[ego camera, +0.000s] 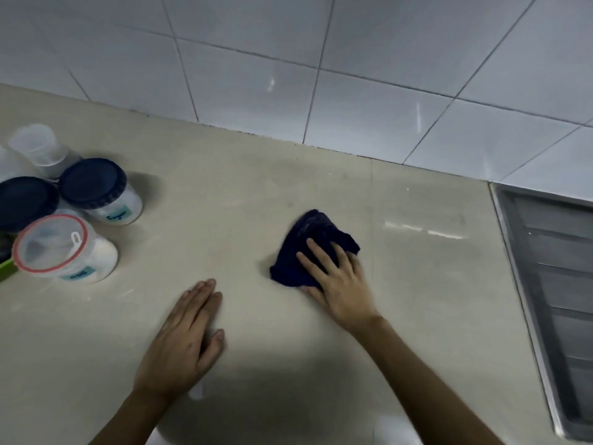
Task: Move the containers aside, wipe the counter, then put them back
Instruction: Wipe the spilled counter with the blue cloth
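Observation:
A dark blue cloth (309, 239) lies crumpled on the beige counter (244, 194). My right hand (337, 281) presses flat on the cloth's near right part, fingers spread. My left hand (183, 342) rests palm down on the bare counter to the left of it, holding nothing. Several containers are grouped at the left edge: a blue-lidded jar labelled sugar (102, 191), a second blue-lidded jar (24, 200), a clear jar with a red-rimmed lid (64, 248) and a clear lidded tub (38, 147) behind them.
A white tiled wall (321, 59) runs along the back of the counter. A ribbed steel drainboard (552, 277) borders the counter on the right. A green object (6, 269) peeks in at the far left edge.

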Available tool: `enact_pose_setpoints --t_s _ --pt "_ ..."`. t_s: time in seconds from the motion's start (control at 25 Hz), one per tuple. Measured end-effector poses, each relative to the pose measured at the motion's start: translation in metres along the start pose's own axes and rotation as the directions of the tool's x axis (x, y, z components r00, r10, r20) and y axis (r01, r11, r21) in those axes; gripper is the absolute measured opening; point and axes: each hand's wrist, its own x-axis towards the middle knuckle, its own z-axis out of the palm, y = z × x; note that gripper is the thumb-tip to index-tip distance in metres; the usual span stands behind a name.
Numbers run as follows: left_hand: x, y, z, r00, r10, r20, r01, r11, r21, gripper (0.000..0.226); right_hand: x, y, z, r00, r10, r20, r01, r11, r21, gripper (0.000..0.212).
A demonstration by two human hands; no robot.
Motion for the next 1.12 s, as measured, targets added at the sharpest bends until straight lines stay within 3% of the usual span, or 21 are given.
enact_pose_setpoints --t_s 0.04,0.12,0.2,0.32,0.4,0.44,0.52,0.6,0.64,0.72,0.76,0.84,0.88,0.96,1.12 --pt "0.000 -0.001 -0.001 1.000 0.000 -0.002 0.000 1.000 -0.003 0.059 0.001 0.023 0.000 1.000 -0.014 -0.017 0.014 1.000 -0.006 0.058" --pt "0.000 -0.003 -0.002 1.000 0.008 -0.001 -0.008 1.000 -0.014 0.059 0.007 0.069 -0.001 0.986 0.167 -0.008 -0.167 0.986 0.019 0.058" --pt "-0.002 -0.004 -0.001 1.000 0.015 -0.004 -0.015 1.000 -0.023 0.059 0.021 0.092 -0.002 0.897 0.439 0.040 -0.441 0.896 0.056 0.059" --pt "-0.001 -0.003 0.001 1.000 0.026 -0.010 -0.026 0.999 -0.022 0.058 0.050 0.070 -0.006 0.820 0.571 0.038 -0.572 0.817 0.074 0.060" --pt "-0.001 -0.002 0.003 0.999 0.035 -0.011 -0.035 0.999 -0.017 0.059 0.058 0.040 -0.011 0.860 0.504 0.083 -0.511 0.853 0.111 0.059" --pt "-0.001 -0.002 0.004 0.999 0.033 -0.010 -0.033 0.999 -0.012 0.059 0.056 0.026 -0.011 0.913 0.401 0.076 -0.408 0.908 0.098 0.058" --pt "-0.001 -0.002 0.003 1.000 0.009 -0.013 -0.009 1.000 -0.010 0.060 0.036 0.007 -0.009 0.998 0.006 0.055 -0.006 1.000 0.005 0.058" --pt "-0.002 -0.004 0.002 1.000 -0.003 -0.021 0.002 1.000 -0.009 0.060 0.015 0.026 -0.006 0.936 -0.350 0.032 0.351 0.928 -0.121 0.057" --pt "-0.002 -0.005 0.001 1.000 0.003 -0.024 -0.003 1.000 -0.009 0.060 0.009 0.044 -0.006 0.913 -0.406 0.030 0.406 0.900 -0.159 0.057" --pt "-0.001 -0.003 0.003 0.999 0.024 -0.027 -0.024 1.000 -0.018 0.059 0.002 0.073 -0.002 0.963 -0.269 0.037 0.271 0.955 -0.122 0.057" --pt "-0.001 -0.005 0.002 0.999 0.018 -0.030 -0.019 0.999 -0.029 0.059 0.008 0.072 -0.005 0.995 -0.093 0.042 0.095 0.994 -0.049 0.057" --pt "-0.001 -0.008 0.002 0.999 -0.002 -0.035 0.000 0.999 -0.047 0.059 0.041 0.045 -0.006 0.953 0.297 0.064 -0.300 0.952 0.065 0.059" --pt "-0.001 -0.008 0.002 0.999 -0.004 -0.037 0.002 0.999 -0.052 0.059 0.062 0.027 -0.009 0.911 0.405 0.071 -0.410 0.908 0.088 0.060" --pt "-0.002 -0.007 0.001 0.999 0.007 -0.034 -0.009 0.998 -0.056 0.059 0.094 -0.009 -0.016 0.902 0.424 0.088 -0.431 0.896 0.109 0.060" --pt "-0.006 -0.003 0.000 1.000 0.001 0.004 -0.001 1.000 -0.031 0.060 0.091 -0.046 -0.014 0.989 0.128 0.073 -0.131 0.991 0.031 0.058"
